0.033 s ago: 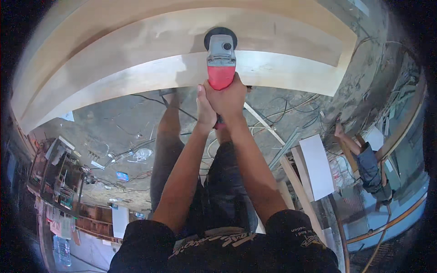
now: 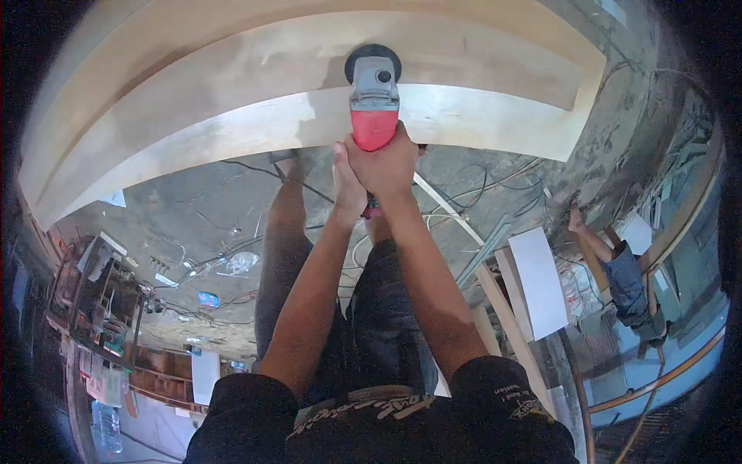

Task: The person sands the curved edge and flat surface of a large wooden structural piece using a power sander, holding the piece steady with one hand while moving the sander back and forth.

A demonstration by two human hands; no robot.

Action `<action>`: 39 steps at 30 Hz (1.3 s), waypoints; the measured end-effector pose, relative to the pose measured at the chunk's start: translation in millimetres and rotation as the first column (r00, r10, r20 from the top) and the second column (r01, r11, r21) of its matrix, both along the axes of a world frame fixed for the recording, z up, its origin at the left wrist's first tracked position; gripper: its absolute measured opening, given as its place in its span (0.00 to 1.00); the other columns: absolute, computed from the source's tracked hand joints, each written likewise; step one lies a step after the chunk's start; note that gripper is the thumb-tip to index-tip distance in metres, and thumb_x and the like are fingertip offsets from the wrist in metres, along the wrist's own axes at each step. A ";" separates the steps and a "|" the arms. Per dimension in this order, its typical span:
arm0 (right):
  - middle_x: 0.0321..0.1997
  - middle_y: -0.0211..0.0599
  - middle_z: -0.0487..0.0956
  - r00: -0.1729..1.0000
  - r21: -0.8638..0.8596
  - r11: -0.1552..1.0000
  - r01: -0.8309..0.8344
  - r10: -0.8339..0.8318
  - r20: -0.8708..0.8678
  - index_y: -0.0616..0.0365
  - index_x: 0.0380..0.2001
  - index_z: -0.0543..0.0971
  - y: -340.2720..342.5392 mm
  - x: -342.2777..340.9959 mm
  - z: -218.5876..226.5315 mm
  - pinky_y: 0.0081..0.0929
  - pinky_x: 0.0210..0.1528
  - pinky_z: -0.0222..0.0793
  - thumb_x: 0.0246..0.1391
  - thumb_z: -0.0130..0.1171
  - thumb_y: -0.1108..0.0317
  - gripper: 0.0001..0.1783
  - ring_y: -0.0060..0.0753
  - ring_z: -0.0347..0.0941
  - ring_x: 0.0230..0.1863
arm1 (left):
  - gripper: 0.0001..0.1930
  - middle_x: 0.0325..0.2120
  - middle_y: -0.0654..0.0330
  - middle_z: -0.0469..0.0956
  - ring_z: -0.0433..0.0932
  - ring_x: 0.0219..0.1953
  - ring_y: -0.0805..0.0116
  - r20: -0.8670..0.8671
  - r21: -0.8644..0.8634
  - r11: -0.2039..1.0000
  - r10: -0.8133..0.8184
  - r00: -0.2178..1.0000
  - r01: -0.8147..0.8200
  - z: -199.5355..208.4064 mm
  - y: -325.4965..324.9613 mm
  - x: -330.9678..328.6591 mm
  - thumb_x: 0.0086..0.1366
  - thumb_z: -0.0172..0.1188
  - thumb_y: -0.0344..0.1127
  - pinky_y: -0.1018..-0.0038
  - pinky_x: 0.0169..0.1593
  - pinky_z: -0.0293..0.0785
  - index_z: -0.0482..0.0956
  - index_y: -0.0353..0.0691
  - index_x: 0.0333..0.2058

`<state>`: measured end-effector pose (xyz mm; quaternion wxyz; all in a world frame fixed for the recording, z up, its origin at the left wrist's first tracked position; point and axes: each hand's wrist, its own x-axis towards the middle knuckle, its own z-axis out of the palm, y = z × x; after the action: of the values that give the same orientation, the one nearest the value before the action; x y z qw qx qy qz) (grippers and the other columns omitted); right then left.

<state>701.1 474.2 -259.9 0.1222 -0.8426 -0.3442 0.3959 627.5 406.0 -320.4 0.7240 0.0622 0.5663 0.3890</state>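
Observation:
An angle grinder [image 2: 376, 97] with a grey head and red body is held out in front of me, its round black disc [image 2: 357, 57] against a pale, curved wooden panel [image 2: 255, 85]. My right hand [image 2: 388, 164] is closed around the red body. Pressed up to it from the left, my left hand [image 2: 350, 184] is closed on the same tool, thumb pointing up. The grinder's rear end shows just below the hands. Most of its grip is hidden by my fingers.
Cables [image 2: 479, 189] and scraps lie on the grey floor [image 2: 178, 201]. At the right lean a white board [image 2: 539, 282] and wooden planks [image 2: 514, 329]; another person [image 2: 624, 286] is beyond them. A cluttered shelf [image 2: 97, 301] stands at the left.
The grinder and both hands have shifted very slightly up and left. The grip on the tool stays the same.

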 end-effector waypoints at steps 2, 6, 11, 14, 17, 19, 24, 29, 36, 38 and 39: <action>0.35 0.57 0.85 1.000 0.003 1.000 -0.008 0.008 -0.001 0.68 0.37 0.79 0.8 7.3 -2.0 0.43 0.43 0.81 0.38 0.75 0.56 0.29 0.56 0.85 0.39 | 0.38 0.57 0.54 0.75 0.75 0.60 0.64 0.027 -0.030 0.997 0.068 0.997 -0.068 4.3 3.9 10.8 0.79 0.31 0.63 0.65 0.64 0.71 0.69 0.33 0.63; 0.33 0.57 0.85 1.000 0.020 1.000 -0.008 0.008 0.012 0.66 0.36 0.78 3.5 16.8 -3.9 0.46 0.43 0.81 0.39 0.75 0.54 0.29 0.59 0.85 0.38 | 0.37 0.55 0.53 0.77 0.76 0.58 0.64 -0.010 -0.055 0.996 0.074 0.997 -0.074 17.3 17.1 21.9 0.80 0.30 0.62 0.66 0.63 0.71 0.71 0.31 0.61; 0.32 0.57 0.84 1.000 0.045 0.999 0.014 -0.014 0.013 0.64 0.35 0.78 4.7 21.7 -1.5 0.49 0.42 0.81 0.39 0.75 0.52 0.28 0.63 0.84 0.38 | 0.37 0.54 0.53 0.78 0.77 0.57 0.64 -0.061 0.004 1.000 0.005 0.998 -0.005 16.6 19.0 25.4 0.80 0.29 0.61 0.67 0.61 0.73 0.71 0.29 0.60; 0.31 0.57 0.84 0.999 0.046 0.999 0.024 -0.025 0.022 0.64 0.35 0.78 7.6 19.1 -0.8 0.47 0.42 0.81 0.39 0.75 0.54 0.27 0.62 0.84 0.37 | 0.37 0.49 0.52 0.81 0.80 0.52 0.62 -0.201 -0.003 0.997 -0.071 0.977 0.072 20.1 24.0 20.8 0.79 0.32 0.61 0.66 0.57 0.75 0.75 0.29 0.57; 0.32 0.53 0.85 0.984 0.195 0.965 0.178 -0.177 -0.023 0.65 0.37 0.79 0.6 33.8 -15.2 0.45 0.41 0.81 0.37 0.77 0.55 0.29 0.57 0.85 0.35 | 0.34 0.42 0.49 0.83 0.83 0.46 0.57 -0.459 0.016 0.950 -0.271 0.846 0.312 28.2 36.0 17.1 0.78 0.39 0.60 0.64 0.52 0.76 0.79 0.31 0.51; 0.34 0.47 0.85 0.947 0.272 0.907 0.321 -0.312 -0.075 0.65 0.38 0.79 -7.7 46.6 -23.2 0.40 0.41 0.81 0.38 0.78 0.59 0.27 0.47 0.85 0.34 | 0.27 0.36 0.44 0.83 0.85 0.41 0.52 -0.724 0.054 0.848 -0.330 0.606 0.527 30.7 64.8 -7.6 0.75 0.50 0.56 0.61 0.50 0.76 0.82 0.34 0.46; 0.35 0.34 0.83 0.824 0.224 0.814 0.536 -0.447 -0.348 0.65 0.41 0.80 -4.7 62.4 16.1 0.26 0.36 0.77 0.48 0.73 0.73 0.17 0.25 0.80 0.32 | 0.38 0.54 0.42 0.76 0.75 0.57 0.42 -0.991 0.110 0.618 0.128 0.038 0.778 6.6 196.2 -79.9 0.58 0.73 0.57 0.50 0.61 0.69 0.73 0.34 0.56; 0.34 0.33 0.82 0.849 0.285 0.800 0.528 -0.481 -0.221 0.65 0.41 0.79 -42.5 95.8 6.1 0.26 0.36 0.76 0.50 0.73 0.72 0.17 0.24 0.79 0.32 | 0.52 0.59 0.44 0.69 0.66 0.64 0.40 -0.975 -0.047 0.342 0.189 -0.117 0.939 -32.2 232.8 -98.8 0.50 0.75 0.66 0.41 0.68 0.58 0.66 0.36 0.63; 0.36 0.35 0.82 0.828 0.327 0.762 0.558 -0.539 -0.155 0.64 0.42 0.78 -74.7 124.9 23.9 0.29 0.38 0.76 0.50 0.74 0.69 0.19 0.26 0.78 0.35 | 0.68 0.62 0.41 0.64 0.59 0.67 0.37 -0.978 -0.203 0.230 -0.007 -0.207 0.952 -13.9 217.3 -89.6 0.35 0.77 0.73 0.40 0.71 0.51 0.60 0.30 0.65; 0.37 0.35 0.82 0.831 0.314 0.772 0.552 -0.538 -0.140 0.64 0.42 0.79 -83.4 124.0 25.1 0.30 0.39 0.76 0.50 0.74 0.68 0.19 0.27 0.79 0.35 | 0.69 0.63 0.41 0.62 0.59 0.67 0.37 -0.961 -0.270 0.150 0.014 -0.275 0.951 -10.1 215.0 -102.1 0.33 0.79 0.70 0.40 0.72 0.50 0.58 0.30 0.66; 0.37 0.36 0.82 0.818 0.317 0.756 0.573 -0.555 -0.154 0.65 0.43 0.79 -87.6 124.3 23.5 0.31 0.40 0.76 0.50 0.74 0.68 0.20 0.28 0.79 0.35 | 0.70 0.65 0.41 0.60 0.59 0.67 0.37 -0.941 -0.333 0.079 0.038 -0.337 0.940 -7.8 215.3 -105.0 0.31 0.80 0.67 0.41 0.72 0.49 0.56 0.29 0.67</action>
<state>825.4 386.6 -236.3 0.3915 -0.8612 -0.1359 0.2942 522.5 621.2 -328.2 0.1417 0.8628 0.4832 -0.0455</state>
